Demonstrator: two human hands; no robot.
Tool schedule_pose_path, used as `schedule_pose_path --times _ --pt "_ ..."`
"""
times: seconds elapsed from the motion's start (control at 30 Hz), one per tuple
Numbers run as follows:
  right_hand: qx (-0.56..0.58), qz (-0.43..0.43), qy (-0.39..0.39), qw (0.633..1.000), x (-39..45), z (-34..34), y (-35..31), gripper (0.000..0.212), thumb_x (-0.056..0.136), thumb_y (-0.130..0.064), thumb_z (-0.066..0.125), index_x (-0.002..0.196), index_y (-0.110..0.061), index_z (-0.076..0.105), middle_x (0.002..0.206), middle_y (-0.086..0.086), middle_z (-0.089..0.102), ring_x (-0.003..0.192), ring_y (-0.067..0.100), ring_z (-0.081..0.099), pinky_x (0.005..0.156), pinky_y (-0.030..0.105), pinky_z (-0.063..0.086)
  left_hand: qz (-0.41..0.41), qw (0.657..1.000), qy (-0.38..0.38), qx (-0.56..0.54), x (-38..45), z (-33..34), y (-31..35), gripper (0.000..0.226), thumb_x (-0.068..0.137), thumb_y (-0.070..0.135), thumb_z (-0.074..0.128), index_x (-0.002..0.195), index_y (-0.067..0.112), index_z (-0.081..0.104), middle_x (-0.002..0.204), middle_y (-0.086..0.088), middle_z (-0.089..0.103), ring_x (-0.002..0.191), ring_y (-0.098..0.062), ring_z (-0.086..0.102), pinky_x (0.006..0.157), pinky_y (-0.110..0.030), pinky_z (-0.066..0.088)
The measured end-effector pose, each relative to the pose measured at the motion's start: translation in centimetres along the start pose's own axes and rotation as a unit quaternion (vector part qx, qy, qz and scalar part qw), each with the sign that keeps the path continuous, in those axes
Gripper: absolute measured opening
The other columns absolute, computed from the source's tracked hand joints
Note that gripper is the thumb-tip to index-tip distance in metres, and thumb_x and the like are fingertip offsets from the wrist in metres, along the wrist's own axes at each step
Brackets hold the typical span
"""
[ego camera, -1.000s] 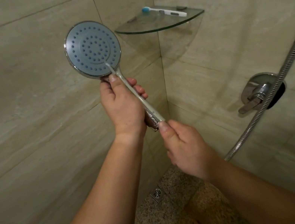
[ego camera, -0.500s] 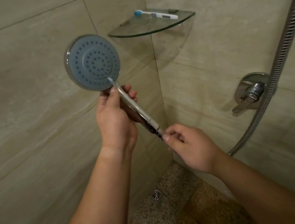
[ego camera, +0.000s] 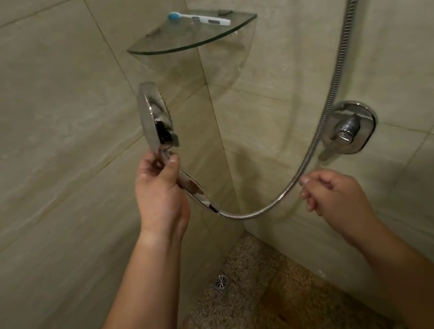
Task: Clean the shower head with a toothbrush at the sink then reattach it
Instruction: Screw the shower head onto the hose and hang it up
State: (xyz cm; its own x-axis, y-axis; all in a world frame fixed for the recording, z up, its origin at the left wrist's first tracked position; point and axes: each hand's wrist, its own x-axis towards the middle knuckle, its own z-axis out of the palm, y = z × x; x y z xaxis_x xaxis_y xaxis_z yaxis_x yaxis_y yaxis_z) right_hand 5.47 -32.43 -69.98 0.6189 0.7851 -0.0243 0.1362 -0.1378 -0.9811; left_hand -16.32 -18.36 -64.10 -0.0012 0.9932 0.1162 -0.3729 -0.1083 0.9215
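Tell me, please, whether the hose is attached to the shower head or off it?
Attached: the hose runs unbroken into the bottom of the handle of the shower head, which the left hand grips.

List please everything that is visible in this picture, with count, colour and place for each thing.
shower head: 1, chrome, held up near the left wall, turned edge-on
hose: 1, silver metal, joined to the handle's lower end, curving up to the top right
toothbrush: 1, white with blue head, lying on the shelf
shelf: 1, clear glass, in the wall corner
tap: 1, chrome, on the right wall
drain: 1, metal, in the speckled floor
walls: beige tiles, on both sides
left hand: grips the shower head's handle
right hand: fingers curled, just under the hose; contact cannot be told
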Motion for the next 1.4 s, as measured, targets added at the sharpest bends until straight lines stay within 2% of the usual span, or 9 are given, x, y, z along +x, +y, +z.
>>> schedule_pose_path --times 0.2,0.27,0.37,0.43,0.63,0.73,1.0,1.1,1.4 --pt "-0.028 0.082 -0.008 0.996 3.7 -5.2 3.1 0.024 0.089 -0.007 0.059 0.066 -0.004 0.062 0.066 0.022 0.059 0.047 0.023 0.049 0.047 0.025 0.036 0.024 0.997 0.0 0.075 -0.8 0.5 -1.4 0.03 0.091 -0.015 0.06 0.106 0.011 0.057 0.09 0.001 0.063 0.078 -0.004 0.06 0.078 -0.018 0.049" --pt "-0.051 0.108 0.031 0.992 5.5 -5.8 4.5 0.012 0.092 -0.011 0.061 0.089 -0.002 0.067 0.081 0.019 0.065 0.053 0.021 0.055 0.052 0.027 0.041 0.034 0.993 0.008 0.112 -1.3 0.7 -1.7 0.032 0.09 -0.015 0.063 0.104 0.014 0.058 0.096 -0.002 0.065 0.085 -0.005 0.063 0.083 -0.018 0.051" --pt "0.009 0.152 0.028 0.988 8.0 -5.1 5.6 0.033 0.097 -0.011 0.057 0.13 -0.008 0.053 0.096 0.013 0.06 0.062 0.018 0.054 0.053 0.026 0.044 0.028 0.988 0.017 0.151 -2.1 1.2 -2.4 0.033 0.087 -0.016 0.065 0.11 0.006 0.057 0.096 0.001 0.069 0.087 -0.003 0.066 0.086 -0.019 0.052" --pt "0.057 0.166 0.011 0.984 9.3 -4.5 5.9 0.041 0.099 -0.005 0.053 0.138 -0.008 0.044 0.089 0.006 0.054 0.063 0.015 0.049 0.051 0.023 0.042 0.023 0.983 0.034 0.179 -2.5 1.2 -3.0 0.037 0.085 -0.014 0.07 0.114 0.003 0.055 0.095 0.001 0.069 0.086 -0.005 0.066 0.086 -0.023 0.053" --pt "0.078 0.17 -0.001 0.982 11.1 -4.1 6.8 0.031 0.1 -0.007 0.05 0.129 0.001 0.045 0.101 0.019 0.052 0.073 0.011 0.049 0.061 0.026 0.04 0.013 0.968 0.073 0.241 -2.5 -0.8 -3.6 0.045 0.073 0.014 0.08 0.113 0.01 0.06 0.1 -0.001 0.071 0.092 -0.016 0.069 0.093 -0.039 0.057" --pt "0.105 0.18 -0.022 0.978 11.6 -3.4 6.2 0.023 0.1 -0.014 0.053 0.123 -0.02 0.051 0.104 -0.005 0.057 0.096 0.017 0.055 0.084 0.037 0.046 0.01 0.97 0.079 0.231 -1.8 -2.0 -3.7 0.039 0.073 0.011 0.079 0.106 0.021 0.061 0.094 0.005 0.071 0.087 -0.01 0.069 0.092 -0.037 0.055" --pt "0.106 0.157 0.035 0.981 12.6 -2.2 6.6 0.027 0.104 -0.022 0.048 0.125 -0.005 0.047 0.098 0.012 0.051 0.063 0.016 0.047 0.059 0.029 0.038 0.015 0.971 0.088 0.221 -0.3 -3.9 -4.0 0.037 0.077 0.008 0.079 0.103 0.028 0.062 0.097 0.002 0.072 0.091 -0.011 0.07 0.094 -0.036 0.055" --pt "0.109 0.149 0.06 0.981 12.7 -2.0 6.5 0.018 0.106 -0.027 0.041 0.119 -0.014 0.044 0.102 0.007 0.055 0.07 0.015 0.054 0.06 0.027 0.04 0.017 0.972 0.093 0.215 0.4 -3.9 -4.2 0.04 0.082 -0.003 0.077 0.103 0.027 0.062 0.098 0.001 0.071 0.091 -0.009 0.07 0.095 -0.036 0.056" --pt "0.084 0.156 0.066 0.982 13.1 -2.4 7.0 0.042 0.106 -0.034 0.042 0.138 -0.007 0.044 0.119 0.015 0.057 0.078 0.019 0.063 0.066 0.03 0.05 0.01 0.969 0.1 0.226 2.0 -4.6 -5.2 0.039 0.084 -0.003 0.076 0.104 0.028 0.063 0.097 0.001 0.072 0.09 -0.009 0.07 0.092 -0.033 0.056"
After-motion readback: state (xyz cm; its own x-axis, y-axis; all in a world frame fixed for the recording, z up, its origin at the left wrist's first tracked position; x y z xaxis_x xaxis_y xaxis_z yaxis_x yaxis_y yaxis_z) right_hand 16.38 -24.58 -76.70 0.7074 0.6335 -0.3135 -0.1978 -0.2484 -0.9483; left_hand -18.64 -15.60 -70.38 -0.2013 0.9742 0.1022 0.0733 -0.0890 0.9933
